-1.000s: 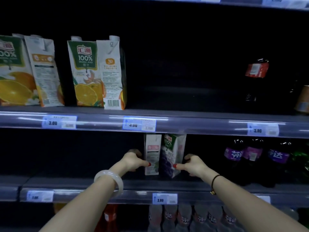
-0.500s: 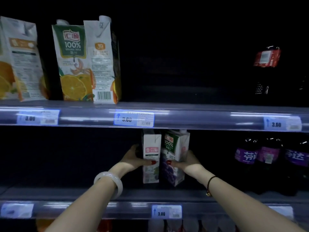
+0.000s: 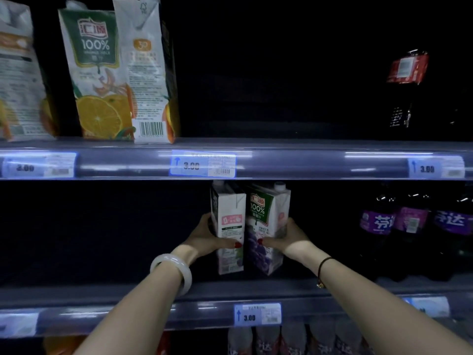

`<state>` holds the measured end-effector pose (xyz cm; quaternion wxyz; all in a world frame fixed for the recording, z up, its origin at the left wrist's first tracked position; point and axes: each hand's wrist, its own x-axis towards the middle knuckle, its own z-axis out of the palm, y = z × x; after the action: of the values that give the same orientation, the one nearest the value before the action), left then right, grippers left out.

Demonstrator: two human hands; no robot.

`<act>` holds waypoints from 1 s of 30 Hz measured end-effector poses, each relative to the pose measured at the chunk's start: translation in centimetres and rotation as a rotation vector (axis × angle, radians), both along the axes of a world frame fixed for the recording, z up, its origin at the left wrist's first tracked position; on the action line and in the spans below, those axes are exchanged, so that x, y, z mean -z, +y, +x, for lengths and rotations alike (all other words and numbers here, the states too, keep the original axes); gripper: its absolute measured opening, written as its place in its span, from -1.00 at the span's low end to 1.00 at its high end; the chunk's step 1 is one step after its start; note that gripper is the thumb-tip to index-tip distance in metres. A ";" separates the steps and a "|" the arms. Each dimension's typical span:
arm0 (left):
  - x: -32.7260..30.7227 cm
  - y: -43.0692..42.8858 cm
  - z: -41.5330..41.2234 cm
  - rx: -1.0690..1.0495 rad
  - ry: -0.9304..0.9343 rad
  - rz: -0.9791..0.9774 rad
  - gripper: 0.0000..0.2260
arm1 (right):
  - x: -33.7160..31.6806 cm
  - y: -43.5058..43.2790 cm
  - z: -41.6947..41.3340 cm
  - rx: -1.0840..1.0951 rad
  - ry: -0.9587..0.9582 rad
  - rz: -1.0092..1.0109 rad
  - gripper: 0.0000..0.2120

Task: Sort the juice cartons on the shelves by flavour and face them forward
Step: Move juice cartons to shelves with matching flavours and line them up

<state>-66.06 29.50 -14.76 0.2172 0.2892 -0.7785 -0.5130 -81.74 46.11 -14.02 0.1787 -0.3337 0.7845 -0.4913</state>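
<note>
- A person's left hand (image 3: 204,239) clamped a white-sided juice carton with a pink panel (image 3: 228,226) directly below the centre blue price label (image 3: 203,163) on the upper shelf rail (image 3: 320,160). The thumb lay across the carton's face and the other fingers curled round its far side.
- The right hand (image 3: 291,239) gripped a purple grape juice carton with a green label (image 3: 266,226), also just below that price label. Its red-nailed thumb pressed the front and its fingers wrapped the right side.
- The two cartons stood upright and touching, thumbs nearly meeting at the seam. Whether their bases rested on the shelf deck could not be told.
- The carton tops sat close under the rail that carried the price label.
- Below and left of the label, dark open shelf stretched away from the pair. Below and right, dark plastic bottles with purple labels (image 3: 409,224) stood well apart from the right hand.
- Above and left of the label, two tall orange juice cartons (image 3: 97,73) stood side by side at the shelf edge, one showing its barcode side.
- A white bangle (image 3: 174,270) circled the left wrist and a black cord bracelet (image 3: 323,267) the right.
</note>
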 end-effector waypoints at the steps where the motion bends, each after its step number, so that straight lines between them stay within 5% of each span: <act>1: -0.1 0.2 0.2 -0.010 -0.006 -0.005 -0.08 | -0.1 0.1 0.1 0.007 0.001 0.001 -0.29; 30: -4.5 7.0 7.4 -0.122 0.149 0.005 -0.32 | -4.6 6.0 9.6 0.160 -0.023 -0.039 -0.46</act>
<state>-58.69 36.50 -10.24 0.3045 0.2976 -0.7398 -0.5210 -72.18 52.15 -9.44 0.1416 -0.2675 0.7968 -0.5229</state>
